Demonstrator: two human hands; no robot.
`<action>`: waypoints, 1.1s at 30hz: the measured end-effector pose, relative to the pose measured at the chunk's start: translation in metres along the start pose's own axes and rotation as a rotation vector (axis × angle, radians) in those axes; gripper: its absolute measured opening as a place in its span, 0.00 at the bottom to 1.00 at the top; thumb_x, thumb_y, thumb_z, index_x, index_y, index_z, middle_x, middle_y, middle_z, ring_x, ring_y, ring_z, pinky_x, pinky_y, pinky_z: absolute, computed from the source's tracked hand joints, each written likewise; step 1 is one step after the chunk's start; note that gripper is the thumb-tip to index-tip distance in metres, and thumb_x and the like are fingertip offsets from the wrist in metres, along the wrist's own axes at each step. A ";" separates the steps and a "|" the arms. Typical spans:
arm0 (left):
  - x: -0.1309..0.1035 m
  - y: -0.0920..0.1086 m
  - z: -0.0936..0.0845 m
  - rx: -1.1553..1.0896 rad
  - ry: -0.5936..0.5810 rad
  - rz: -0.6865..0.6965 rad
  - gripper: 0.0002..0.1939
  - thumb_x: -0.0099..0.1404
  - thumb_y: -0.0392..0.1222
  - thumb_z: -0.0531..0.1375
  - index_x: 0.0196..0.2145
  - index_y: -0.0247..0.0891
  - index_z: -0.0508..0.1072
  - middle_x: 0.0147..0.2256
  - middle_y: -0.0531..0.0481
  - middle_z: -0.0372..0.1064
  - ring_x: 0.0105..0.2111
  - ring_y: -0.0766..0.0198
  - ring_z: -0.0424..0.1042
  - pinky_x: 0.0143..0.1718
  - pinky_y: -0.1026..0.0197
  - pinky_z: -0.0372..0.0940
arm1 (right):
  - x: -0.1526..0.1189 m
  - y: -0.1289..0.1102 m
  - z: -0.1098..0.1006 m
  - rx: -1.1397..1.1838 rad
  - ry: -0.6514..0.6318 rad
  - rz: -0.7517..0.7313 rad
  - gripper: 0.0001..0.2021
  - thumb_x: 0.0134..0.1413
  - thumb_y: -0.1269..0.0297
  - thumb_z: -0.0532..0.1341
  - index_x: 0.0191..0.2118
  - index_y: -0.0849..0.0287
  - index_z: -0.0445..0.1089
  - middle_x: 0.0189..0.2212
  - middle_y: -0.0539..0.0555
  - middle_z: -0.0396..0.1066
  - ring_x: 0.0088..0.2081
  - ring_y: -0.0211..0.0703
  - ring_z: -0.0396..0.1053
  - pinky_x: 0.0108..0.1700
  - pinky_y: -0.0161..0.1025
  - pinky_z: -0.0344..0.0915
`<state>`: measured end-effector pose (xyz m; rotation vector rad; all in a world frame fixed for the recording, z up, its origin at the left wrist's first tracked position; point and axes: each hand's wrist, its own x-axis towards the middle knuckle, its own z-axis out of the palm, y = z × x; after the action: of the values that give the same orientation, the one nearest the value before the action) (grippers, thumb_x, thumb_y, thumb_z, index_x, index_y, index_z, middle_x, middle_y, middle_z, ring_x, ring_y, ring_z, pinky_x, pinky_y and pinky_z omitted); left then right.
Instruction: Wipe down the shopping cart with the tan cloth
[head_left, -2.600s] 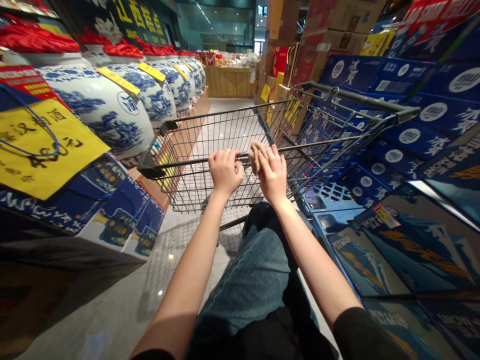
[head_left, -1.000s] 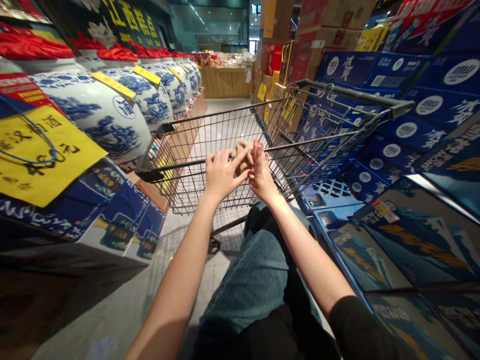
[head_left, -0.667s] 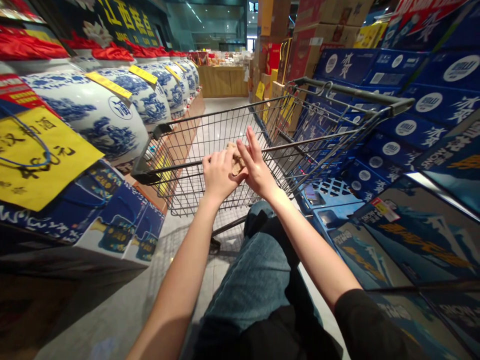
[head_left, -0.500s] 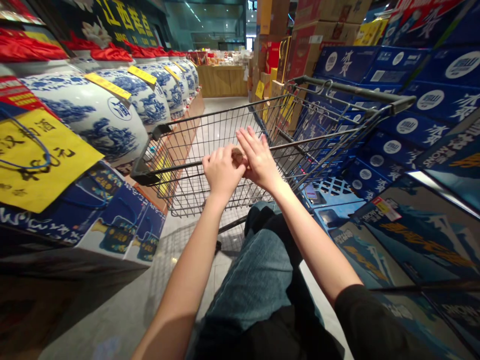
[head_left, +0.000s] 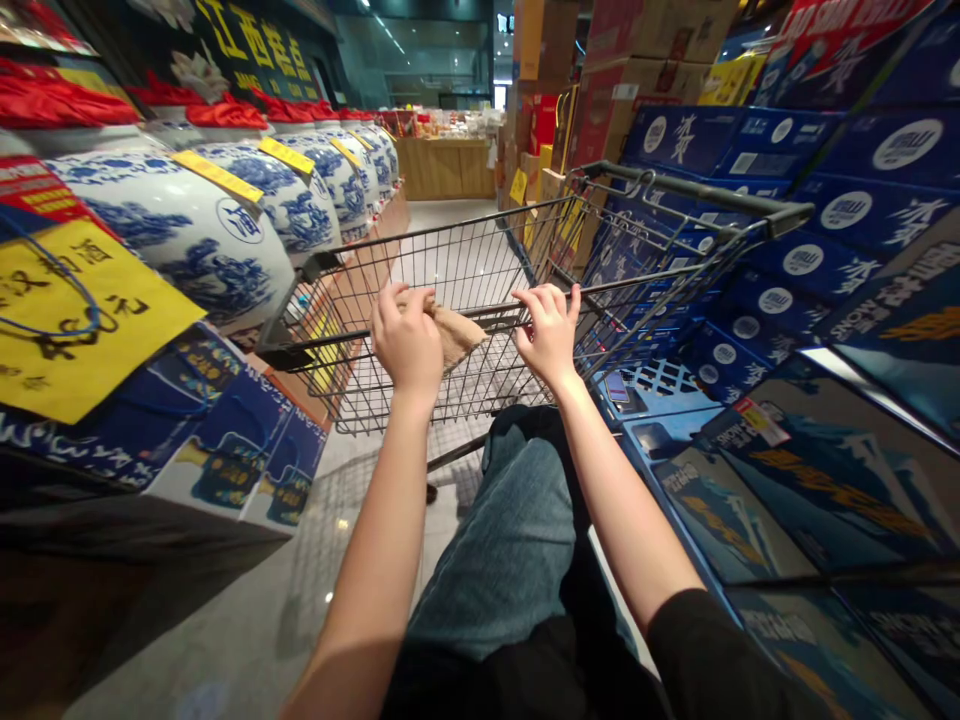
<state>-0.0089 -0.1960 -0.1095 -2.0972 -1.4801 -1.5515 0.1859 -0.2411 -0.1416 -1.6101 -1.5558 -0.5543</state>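
Note:
My left hand (head_left: 409, 345) is closed on a brown cloth (head_left: 456, 336) at the near rim of a black wire shopping cart (head_left: 465, 255). The cloth hangs out to the right of my fingers, creased; part of it is hidden under the hand. To its right, my right hand (head_left: 550, 332) is at the same rim with its fingers apart and loosely bent, holding nothing that I can see. Whether it touches the bar I cannot tell. The cart stands slantwise before my legs, and its mesh basket shows the floor through it.
Blue-and-white porcelain jars (head_left: 217, 225) with red cloth tops line the left side, near a yellow price sign (head_left: 90, 310). Stacked blue boxes (head_left: 840, 210) rise close on the right, above a blue plastic crate (head_left: 664, 385). A wooden counter (head_left: 442, 168) stands far ahead.
My hands, together half a second ago, have come apart: the left moved left, the right slightly right. The brown cloth now shows spread out from my left hand.

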 end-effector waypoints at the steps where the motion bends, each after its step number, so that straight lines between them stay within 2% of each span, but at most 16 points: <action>1: 0.000 -0.005 -0.002 0.006 0.015 -0.007 0.18 0.65 0.31 0.52 0.44 0.42 0.79 0.52 0.43 0.71 0.56 0.48 0.70 0.59 0.46 0.65 | 0.000 0.000 0.001 0.009 0.005 0.004 0.25 0.51 0.73 0.56 0.56 0.55 0.71 0.52 0.56 0.73 0.63 0.51 0.62 0.77 0.64 0.30; 4: -0.002 -0.015 -0.009 0.021 -0.059 0.019 0.15 0.67 0.35 0.52 0.42 0.42 0.78 0.49 0.42 0.73 0.53 0.48 0.71 0.61 0.43 0.62 | 0.000 0.001 0.003 0.022 0.027 0.022 0.26 0.49 0.75 0.55 0.54 0.55 0.72 0.50 0.55 0.74 0.62 0.51 0.63 0.77 0.63 0.31; 7: -0.003 -0.023 -0.020 0.049 -0.226 0.122 0.14 0.68 0.47 0.56 0.46 0.43 0.77 0.48 0.43 0.73 0.54 0.47 0.70 0.66 0.41 0.54 | 0.000 0.001 0.005 0.034 0.042 0.030 0.25 0.49 0.75 0.55 0.53 0.55 0.72 0.49 0.55 0.74 0.62 0.50 0.63 0.77 0.63 0.31; 9: -0.001 -0.036 -0.030 0.084 -0.283 0.134 0.16 0.68 0.54 0.58 0.46 0.42 0.76 0.47 0.43 0.73 0.54 0.47 0.70 0.69 0.39 0.49 | 0.000 0.001 0.005 0.037 0.036 0.029 0.25 0.49 0.75 0.55 0.54 0.55 0.72 0.50 0.55 0.74 0.62 0.51 0.63 0.77 0.63 0.31; 11: 0.004 -0.059 -0.040 0.125 -0.247 0.073 0.15 0.70 0.54 0.56 0.41 0.42 0.75 0.43 0.42 0.74 0.52 0.47 0.71 0.70 0.37 0.44 | 0.000 0.001 0.004 0.031 0.020 0.027 0.25 0.50 0.75 0.55 0.54 0.55 0.72 0.50 0.55 0.73 0.62 0.51 0.62 0.77 0.63 0.30; 12: 0.006 -0.072 -0.044 0.142 -0.190 0.029 0.15 0.71 0.53 0.54 0.39 0.42 0.75 0.41 0.42 0.73 0.51 0.47 0.71 0.71 0.37 0.44 | 0.000 0.001 0.004 0.028 0.011 0.027 0.26 0.50 0.75 0.55 0.55 0.55 0.71 0.50 0.55 0.73 0.62 0.51 0.62 0.77 0.64 0.29; 14: 0.008 -0.095 -0.048 0.152 -0.075 -0.032 0.15 0.72 0.51 0.51 0.37 0.42 0.74 0.39 0.41 0.73 0.50 0.47 0.72 0.70 0.36 0.47 | 0.000 0.000 0.004 0.027 0.001 0.033 0.26 0.51 0.74 0.55 0.56 0.54 0.71 0.50 0.55 0.73 0.63 0.50 0.62 0.77 0.64 0.29; 16: 0.005 -0.106 -0.047 0.152 -0.002 -0.046 0.15 0.72 0.49 0.51 0.36 0.41 0.73 0.39 0.40 0.74 0.50 0.46 0.71 0.68 0.36 0.50 | 0.000 -0.002 0.004 0.032 0.007 0.047 0.25 0.52 0.73 0.54 0.55 0.54 0.72 0.50 0.55 0.73 0.63 0.50 0.62 0.77 0.64 0.29; 19: -0.003 -0.095 -0.039 0.148 0.008 0.007 0.14 0.72 0.48 0.52 0.38 0.41 0.74 0.40 0.40 0.74 0.51 0.45 0.71 0.67 0.36 0.51 | 0.000 -0.002 0.005 0.034 0.021 0.064 0.24 0.52 0.73 0.54 0.54 0.54 0.72 0.49 0.56 0.73 0.63 0.51 0.62 0.77 0.64 0.29; 23: -0.006 -0.072 -0.034 0.128 -0.162 0.140 0.16 0.71 0.50 0.53 0.44 0.40 0.75 0.44 0.39 0.74 0.53 0.46 0.70 0.65 0.40 0.56 | 0.000 0.002 0.003 0.035 0.021 0.055 0.25 0.51 0.73 0.54 0.54 0.55 0.73 0.49 0.56 0.73 0.63 0.52 0.62 0.77 0.65 0.30; 26: 0.000 -0.088 -0.044 0.114 -0.251 0.172 0.16 0.69 0.52 0.54 0.45 0.42 0.75 0.46 0.40 0.74 0.53 0.46 0.70 0.66 0.41 0.56 | -0.001 0.004 0.003 0.034 0.027 0.034 0.25 0.51 0.72 0.54 0.54 0.54 0.72 0.49 0.56 0.73 0.62 0.52 0.62 0.76 0.66 0.32; 28: 0.002 -0.109 -0.053 0.118 -0.194 0.114 0.14 0.69 0.50 0.54 0.42 0.43 0.75 0.46 0.40 0.74 0.54 0.46 0.70 0.68 0.39 0.52 | -0.002 0.005 0.004 0.026 0.038 0.023 0.25 0.51 0.72 0.54 0.54 0.53 0.72 0.49 0.55 0.73 0.62 0.51 0.63 0.76 0.66 0.33; 30: 0.002 -0.125 -0.058 0.131 -0.084 0.029 0.13 0.69 0.47 0.52 0.40 0.42 0.74 0.46 0.39 0.74 0.57 0.46 0.68 0.70 0.37 0.48 | -0.002 0.004 0.006 0.014 0.057 0.023 0.24 0.50 0.72 0.54 0.54 0.53 0.72 0.49 0.55 0.73 0.62 0.51 0.63 0.76 0.67 0.34; 33: -0.004 -0.122 -0.053 0.148 0.007 -0.033 0.12 0.69 0.45 0.51 0.40 0.40 0.74 0.48 0.36 0.74 0.59 0.45 0.67 0.70 0.36 0.47 | -0.002 0.003 0.010 -0.004 0.087 0.029 0.23 0.51 0.72 0.54 0.52 0.53 0.72 0.47 0.55 0.72 0.61 0.52 0.63 0.75 0.69 0.35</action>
<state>-0.1360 -0.1687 -0.1386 -1.9926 -1.5824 -1.4119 0.1865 -0.2340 -0.1501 -1.5878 -1.4665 -0.6035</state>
